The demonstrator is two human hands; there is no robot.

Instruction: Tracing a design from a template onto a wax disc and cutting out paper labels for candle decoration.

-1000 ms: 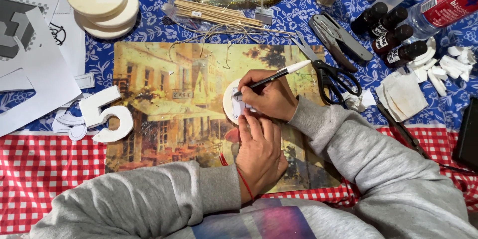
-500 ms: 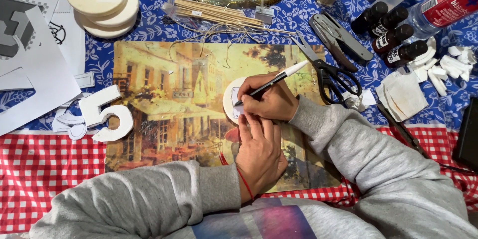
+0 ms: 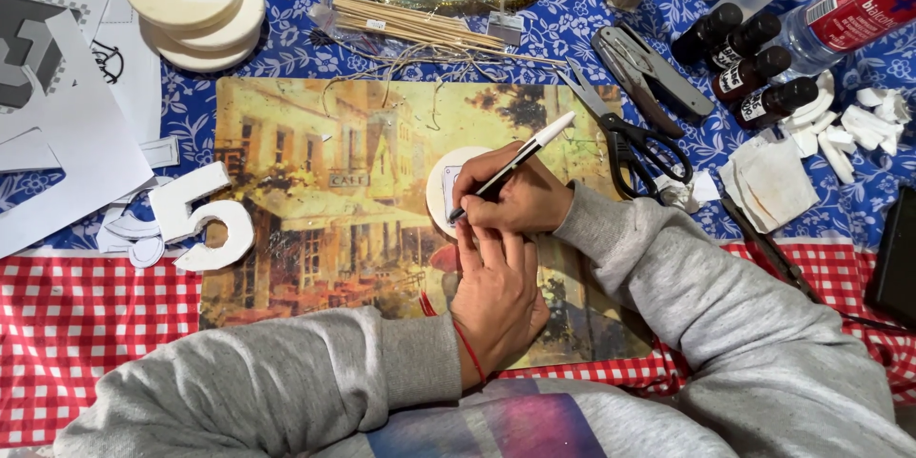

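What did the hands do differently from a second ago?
Very little changed. The right hand holds the pen as before; its tip has shifted only slightly on the round wooden disc. The left hand still lies flat below, steadying the disc on the painted placemat. Nothing was picked up or let go. The scissors, the white number cut-out and the small dark bottles stayed where they were.

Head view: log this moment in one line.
right hand: holds pen, tip on round disc | left hand: steadies disc | base: picture mat
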